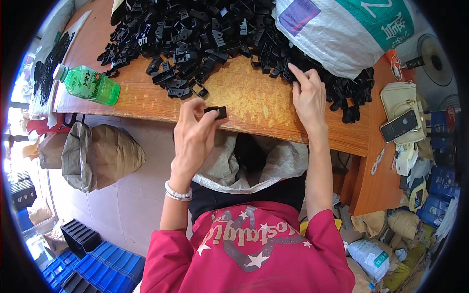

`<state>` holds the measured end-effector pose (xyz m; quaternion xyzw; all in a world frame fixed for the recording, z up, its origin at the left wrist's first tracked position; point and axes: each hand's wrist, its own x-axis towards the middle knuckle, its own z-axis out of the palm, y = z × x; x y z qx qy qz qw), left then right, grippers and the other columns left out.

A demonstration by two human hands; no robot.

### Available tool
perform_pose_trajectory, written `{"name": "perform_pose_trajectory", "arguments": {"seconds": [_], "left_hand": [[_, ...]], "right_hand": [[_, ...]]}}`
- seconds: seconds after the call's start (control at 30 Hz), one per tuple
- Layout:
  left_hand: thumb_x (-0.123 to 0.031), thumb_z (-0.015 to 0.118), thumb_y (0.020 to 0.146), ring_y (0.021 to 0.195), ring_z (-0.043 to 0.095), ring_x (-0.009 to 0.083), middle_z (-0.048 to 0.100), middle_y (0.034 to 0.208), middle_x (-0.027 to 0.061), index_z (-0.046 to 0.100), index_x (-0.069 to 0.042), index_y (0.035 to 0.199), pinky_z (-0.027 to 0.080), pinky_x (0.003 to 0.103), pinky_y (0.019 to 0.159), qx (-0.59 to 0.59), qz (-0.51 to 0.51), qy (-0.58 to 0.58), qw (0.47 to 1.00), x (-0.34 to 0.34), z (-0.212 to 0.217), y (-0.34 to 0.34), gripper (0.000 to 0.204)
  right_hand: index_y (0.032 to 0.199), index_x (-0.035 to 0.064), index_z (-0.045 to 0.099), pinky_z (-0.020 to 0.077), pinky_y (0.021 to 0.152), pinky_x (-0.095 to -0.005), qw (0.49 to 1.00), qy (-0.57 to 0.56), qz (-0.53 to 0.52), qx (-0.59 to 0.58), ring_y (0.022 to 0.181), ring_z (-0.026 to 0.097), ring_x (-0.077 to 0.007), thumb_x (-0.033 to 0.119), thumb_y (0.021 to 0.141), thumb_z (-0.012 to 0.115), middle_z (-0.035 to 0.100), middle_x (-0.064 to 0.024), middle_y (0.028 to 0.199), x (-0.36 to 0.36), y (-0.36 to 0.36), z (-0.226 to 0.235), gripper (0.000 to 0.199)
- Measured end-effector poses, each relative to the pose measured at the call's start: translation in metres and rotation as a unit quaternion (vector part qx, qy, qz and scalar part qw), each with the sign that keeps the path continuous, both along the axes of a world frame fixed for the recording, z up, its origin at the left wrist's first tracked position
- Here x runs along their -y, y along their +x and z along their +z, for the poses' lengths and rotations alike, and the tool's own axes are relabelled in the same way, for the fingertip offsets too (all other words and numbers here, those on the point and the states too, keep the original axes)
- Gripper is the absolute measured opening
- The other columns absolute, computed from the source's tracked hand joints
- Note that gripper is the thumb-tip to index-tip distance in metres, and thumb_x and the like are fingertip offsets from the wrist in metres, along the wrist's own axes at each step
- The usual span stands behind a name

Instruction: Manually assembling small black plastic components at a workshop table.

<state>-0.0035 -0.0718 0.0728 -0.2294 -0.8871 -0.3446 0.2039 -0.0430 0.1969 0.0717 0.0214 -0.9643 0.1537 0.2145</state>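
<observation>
Between the thumb and fingers of my left hand (193, 129) is a small black plastic part (221, 113), held just over the table's front edge. My right hand (310, 95) reaches to the near side of a large heap of black plastic parts (185, 36); its index finger is stretched out and touches the parts there. The other fingers of that hand are loosely bent, and nothing shows in them. Below the table edge, at my lap, an open white woven sack (220, 166) gapes, dark inside.
A green bottle (93, 85) lies on its side at the table's left. A full white and green sack (337, 34) rests at the back right. Further right are a cream handbag (401, 97) and a phone (399, 126). Blue crates (110, 266) and a brown paper sack (110, 156) stand on the floor.
</observation>
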Motion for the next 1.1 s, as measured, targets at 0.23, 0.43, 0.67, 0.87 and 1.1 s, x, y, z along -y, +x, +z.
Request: {"name": "perform_pose_trajectory", "arguments": {"seconds": [0.23, 0.43, 0.67, 0.87, 1.1], "left_hand": [[0.000, 0.066, 0.082, 0.094, 0.062, 0.0338, 0.060, 0.104, 0.0170, 0.057, -0.002, 0.105, 0.050, 0.037, 0.077, 0.134, -0.044, 0.127, 0.982, -0.024, 0.010, 0.006, 0.025], [-0.001, 0.071, 0.078, 0.083, 0.059, 0.0158, 0.062, 0.097, 0.0079, 0.061, -0.002, 0.106, 0.046, 0.026, 0.071, 0.250, -0.062, 0.193, 0.947, -0.026, 0.006, 0.007, 0.030], [-0.003, 0.072, 0.080, 0.066, 0.055, 0.0040, 0.063, 0.081, -0.0002, 0.062, 0.001, 0.108, 0.043, 0.019, 0.058, 0.452, -0.077, 0.268, 0.847, -0.032, 0.012, 0.010, 0.030], [-0.002, 0.068, 0.084, 0.065, 0.063, 0.0084, 0.067, 0.078, 0.0057, 0.061, 0.008, 0.112, 0.050, 0.020, 0.058, 0.506, -0.137, 0.359, 0.772, -0.030, 0.015, 0.009, 0.031], [0.001, 0.062, 0.088, 0.081, 0.068, 0.0136, 0.069, 0.093, 0.0115, 0.057, 0.007, 0.120, 0.055, 0.024, 0.072, 0.444, -0.150, 0.399, 0.788, -0.038, 0.017, 0.015, 0.033]], "right_hand": [[0.108, 0.0075, 0.062, 0.0440, 0.071, -0.0409, 0.997, -0.065, -0.018, -0.025, 0.079, 0.055, -0.0303, 0.008, 0.085, 0.064, 0.051, -0.0133, 0.086, 0.017, 0.006, -0.008, 0.022], [0.104, 0.0032, 0.062, 0.0465, 0.061, -0.0365, 0.952, -0.264, 0.142, -0.052, 0.069, 0.060, -0.0283, -0.001, 0.087, 0.058, 0.060, -0.0141, 0.084, 0.044, 0.045, 0.011, 0.018], [0.107, 0.0032, 0.063, 0.0462, 0.083, -0.0380, 0.927, -0.278, 0.250, -0.034, 0.093, 0.060, -0.0303, -0.001, 0.078, 0.067, 0.065, -0.0138, 0.100, 0.060, 0.066, 0.016, 0.029], [0.103, 0.0017, 0.069, 0.0464, 0.087, -0.0359, 0.902, -0.354, 0.246, -0.003, 0.099, 0.061, -0.0286, 0.002, 0.077, 0.070, 0.068, -0.0125, 0.099, 0.053, 0.069, 0.010, 0.026], [0.113, 0.0018, 0.067, 0.0464, 0.091, -0.0352, 0.914, -0.328, 0.237, -0.022, 0.104, 0.062, -0.0289, 0.005, 0.083, 0.067, 0.064, -0.0158, 0.116, 0.059, 0.076, 0.007, 0.030]]}}
